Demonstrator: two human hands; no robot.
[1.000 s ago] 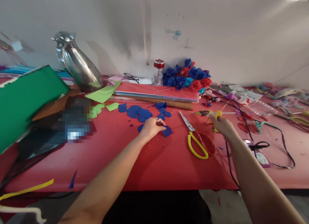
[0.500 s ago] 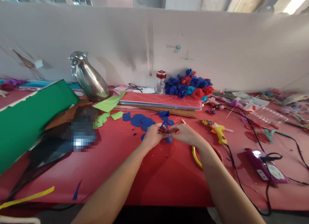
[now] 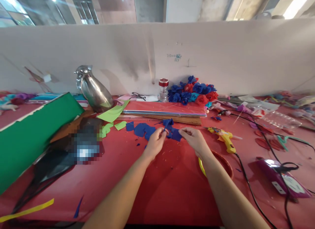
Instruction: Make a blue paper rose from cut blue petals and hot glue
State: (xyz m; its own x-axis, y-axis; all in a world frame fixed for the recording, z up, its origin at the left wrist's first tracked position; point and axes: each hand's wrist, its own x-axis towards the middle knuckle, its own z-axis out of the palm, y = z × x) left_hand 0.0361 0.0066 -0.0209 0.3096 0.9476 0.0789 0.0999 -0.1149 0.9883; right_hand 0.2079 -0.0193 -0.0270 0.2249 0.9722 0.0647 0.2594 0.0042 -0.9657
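Observation:
My left hand (image 3: 156, 142) is closed, thumb and fingers pinching a narrow, upright piece of blue craft paper (image 3: 166, 125). To its right, my right hand (image 3: 194, 138) has its fingertips pressed together at the edge of a flat blue paper piece (image 3: 176, 135). Whether the two blue pieces are joined is hard to make out. More cut blue petals (image 3: 140, 129) lie flat on the red table, left of and behind my left hand. Under my right wrist show a yellow curved handle (image 3: 201, 166) and a red loop (image 3: 227, 165), partly covered by the forearm.
A yellow glue gun (image 3: 225, 138) with its cord lies right, near a purple power box (image 3: 283, 179). Behind are stacked coloured sheets (image 3: 164, 107), a glass jar (image 3: 163, 91), blue and red paper flowers (image 3: 193, 91) and a metal jug (image 3: 94, 91). A green board (image 3: 36, 140) stands left.
My hands have moved apart, the right one going rightward from the left. A flat blue piece now shows between them. The view has tilted up slightly.

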